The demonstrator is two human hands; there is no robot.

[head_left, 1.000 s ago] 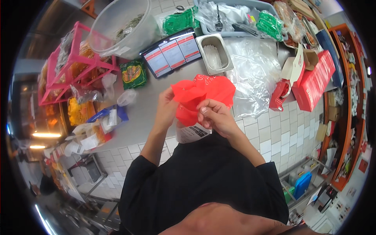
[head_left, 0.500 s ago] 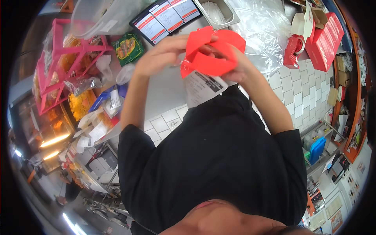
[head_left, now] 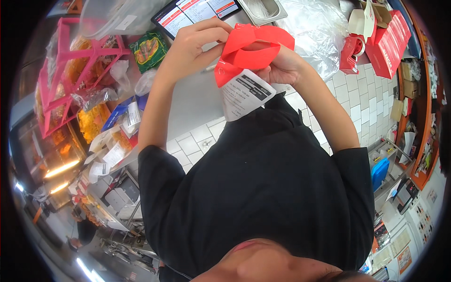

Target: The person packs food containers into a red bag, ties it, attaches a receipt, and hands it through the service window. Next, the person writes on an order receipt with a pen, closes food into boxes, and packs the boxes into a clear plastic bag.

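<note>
A red bag (head_left: 256, 54) with a looped, gaping top is held up over the front edge of the steel counter. A white printed receipt (head_left: 244, 94) hangs from its near side, over my black shirt. My left hand (head_left: 199, 47) pinches the bag's upper left edge between bent fingers and thumb. On the opposite side my right hand (head_left: 285, 66) grips the bag, its fingers partly hidden behind the red material. What the bag contains, if anything, cannot be seen.
A tablet screen (head_left: 195, 16) and a steel tray (head_left: 263, 10) stand behind the bag. To the left are a green packet (head_left: 149, 51) and a pink rack (head_left: 56, 70). Clear plastic bags (head_left: 312, 40) and a red carton (head_left: 387, 44) lie to the right.
My left hand has moved from across the bag's front up to its upper left edge. Both hands and the bag have risen slightly; the receipt has turned more toward view.
</note>
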